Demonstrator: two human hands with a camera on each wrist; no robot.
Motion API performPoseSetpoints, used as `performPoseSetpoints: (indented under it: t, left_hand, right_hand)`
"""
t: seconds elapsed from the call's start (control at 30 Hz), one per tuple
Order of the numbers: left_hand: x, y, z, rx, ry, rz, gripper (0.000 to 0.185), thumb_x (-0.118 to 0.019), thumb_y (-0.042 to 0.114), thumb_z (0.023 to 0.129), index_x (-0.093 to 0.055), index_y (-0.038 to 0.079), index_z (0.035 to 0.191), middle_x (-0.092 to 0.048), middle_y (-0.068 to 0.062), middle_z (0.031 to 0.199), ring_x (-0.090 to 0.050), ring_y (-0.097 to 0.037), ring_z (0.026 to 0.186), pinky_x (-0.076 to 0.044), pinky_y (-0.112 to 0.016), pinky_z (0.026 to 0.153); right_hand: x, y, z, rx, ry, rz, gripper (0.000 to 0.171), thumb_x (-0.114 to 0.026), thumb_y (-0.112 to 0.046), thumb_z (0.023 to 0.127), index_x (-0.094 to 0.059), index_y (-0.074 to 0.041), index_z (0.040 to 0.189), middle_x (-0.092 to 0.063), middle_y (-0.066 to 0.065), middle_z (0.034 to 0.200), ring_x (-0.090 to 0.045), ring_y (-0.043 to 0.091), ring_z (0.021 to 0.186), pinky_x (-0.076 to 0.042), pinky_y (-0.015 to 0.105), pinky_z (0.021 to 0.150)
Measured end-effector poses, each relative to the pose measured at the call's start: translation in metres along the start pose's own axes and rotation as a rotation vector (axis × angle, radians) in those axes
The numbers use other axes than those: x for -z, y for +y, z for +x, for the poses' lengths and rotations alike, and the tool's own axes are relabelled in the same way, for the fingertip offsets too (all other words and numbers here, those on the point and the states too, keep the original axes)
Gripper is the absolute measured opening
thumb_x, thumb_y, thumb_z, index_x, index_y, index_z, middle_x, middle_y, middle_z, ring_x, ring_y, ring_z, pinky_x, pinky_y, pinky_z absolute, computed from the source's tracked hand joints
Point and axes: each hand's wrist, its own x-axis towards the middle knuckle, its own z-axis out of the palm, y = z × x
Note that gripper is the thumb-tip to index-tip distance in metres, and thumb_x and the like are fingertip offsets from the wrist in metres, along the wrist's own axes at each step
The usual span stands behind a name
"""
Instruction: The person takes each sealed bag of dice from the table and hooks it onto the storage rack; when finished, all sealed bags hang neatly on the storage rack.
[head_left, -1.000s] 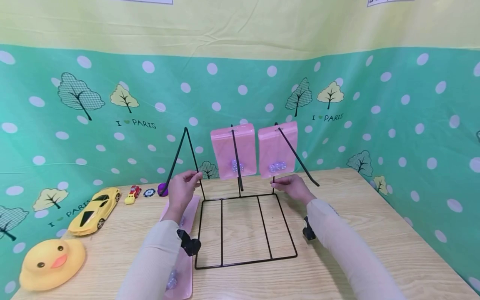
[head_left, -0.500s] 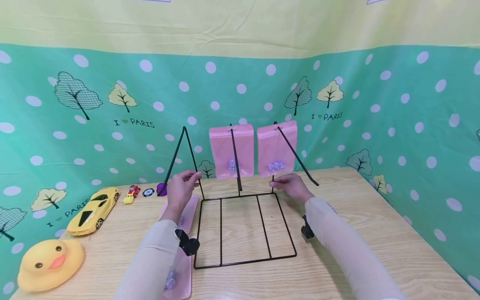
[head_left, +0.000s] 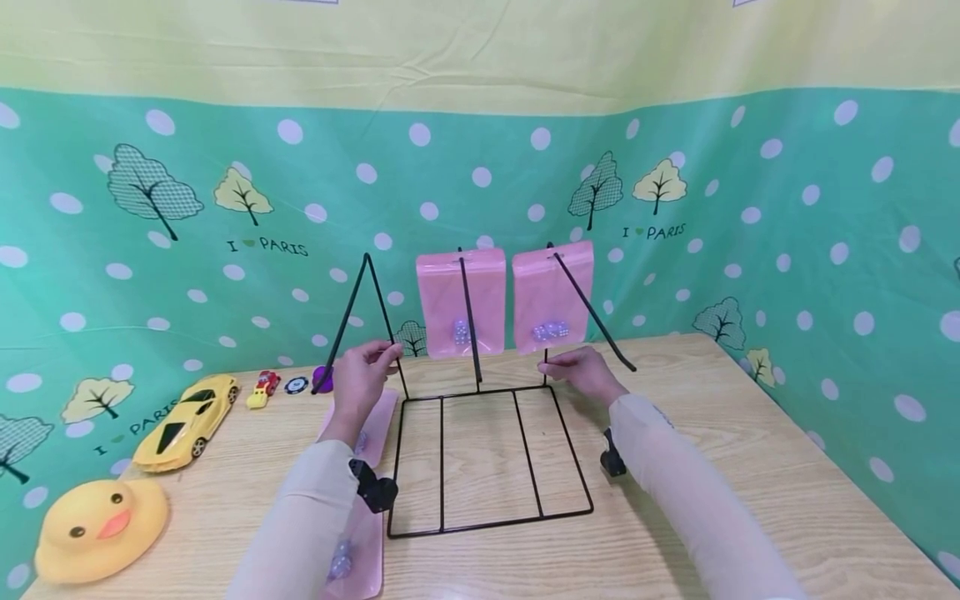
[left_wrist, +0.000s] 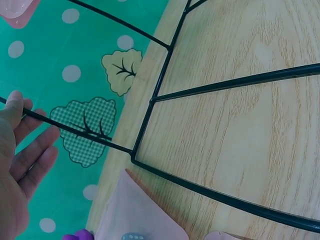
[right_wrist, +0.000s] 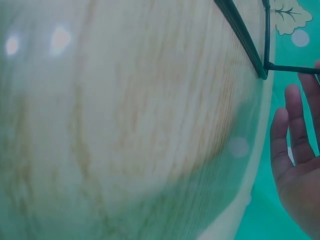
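Note:
A black wire display rack [head_left: 442, 467] stands on the table with its uprights at the back. My left hand [head_left: 362, 379] pinches the left upright between thumb and fingers; in the left wrist view the other fingers of that hand [left_wrist: 20, 160] are spread behind the wire. My right hand [head_left: 581, 371] pinches the right upright low down, just under a hanging pink pouch [head_left: 536, 292] with dice in it. In the right wrist view that hand's [right_wrist: 300, 160] thumb is out of sight. Another pink pouch [head_left: 442, 292] with dice hangs from the middle hook. The left hook [head_left: 351, 304] bears nothing.
Pink pouches [head_left: 365, 554] lie left of the rack, partly under my left arm. Along the table's left side are a rubber duck [head_left: 97, 542], a yellow toy car [head_left: 180, 429], a small red and yellow toy [head_left: 262, 389], a poker chip [head_left: 296, 385] and a purple object [head_left: 322, 379]. A green curtain [head_left: 480, 208] hangs behind.
The head view has shifted very slightly. Both hands keep their hold on the rack's uprights.

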Motion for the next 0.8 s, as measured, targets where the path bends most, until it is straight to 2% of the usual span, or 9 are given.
performPoseSetpoints:
  t: [0.13,0.33,0.43,0.53,0.67,0.8]
  left_hand:
    - [-0.001,0.000,0.000,0.001,0.006,0.003,0.030,-0.064,0.025,0.103,-0.074,0.000,0.116,-0.075,-0.019,0.109,-0.075,-0.033,0.092,-0.061,-0.040,0.080]
    - [-0.001,0.000,-0.001,0.004,-0.005,-0.002,0.030,-0.063,0.025,0.103,-0.073,0.000,0.118,-0.074,-0.019,0.111,-0.075,-0.033,0.093,-0.061,-0.040,0.081]
    - [0.002,0.000,-0.002,0.017,-0.025,0.000,0.033,-0.063,0.026,0.103,-0.071,0.000,0.122,-0.074,-0.020,0.113,-0.075,-0.032,0.094,-0.061,-0.039,0.080]
    - [0.006,0.001,-0.003,0.036,-0.076,-0.005,0.037,-0.064,0.028,0.103,-0.068,0.001,0.128,-0.072,-0.021,0.116,-0.073,-0.034,0.102,-0.060,-0.042,0.084]
    - [0.012,0.003,-0.004,0.039,-0.173,0.013,0.043,-0.064,0.028,0.103,-0.061,0.000,0.137,-0.068,-0.022,0.127,-0.066,-0.037,0.117,-0.054,-0.049,0.096]
    - [0.024,0.009,-0.006,0.040,-0.256,0.021,0.048,-0.062,0.026,0.104,-0.054,-0.001,0.143,-0.062,-0.023,0.135,-0.058,-0.040,0.127,-0.049,-0.052,0.103]
  right_hand:
    - [0.001,0.000,0.000,0.010,-0.011,0.007,0.037,-0.074,-0.034,0.095,-0.075,-0.005,0.118,-0.074,0.012,0.117,-0.068,0.029,0.109,-0.057,0.041,0.090]
    - [0.000,0.002,0.000,0.020,-0.007,0.030,0.035,-0.075,-0.032,0.094,-0.076,-0.003,0.115,-0.076,0.012,0.107,-0.070,0.025,0.099,-0.058,0.038,0.082]
    - [-0.002,0.001,-0.001,0.013,-0.012,0.030,0.035,-0.075,-0.031,0.094,-0.075,-0.003,0.116,-0.075,0.013,0.111,-0.070,0.025,0.100,-0.058,0.038,0.083]
    - [-0.001,0.001,-0.001,0.002,-0.012,0.017,0.037,-0.075,-0.031,0.094,-0.074,-0.003,0.119,-0.074,0.013,0.115,-0.069,0.025,0.100,-0.058,0.038,0.084]
    - [0.000,0.001,-0.001,-0.002,-0.013,-0.002,0.039,-0.074,-0.032,0.095,-0.073,-0.002,0.120,-0.074,0.015,0.115,-0.070,0.027,0.100,-0.057,0.040,0.086]
    - [0.001,0.000,0.000,-0.004,-0.024,-0.017,0.038,-0.073,-0.033,0.096,-0.073,-0.003,0.120,-0.074,0.015,0.115,-0.071,0.028,0.101,-0.056,0.043,0.091]
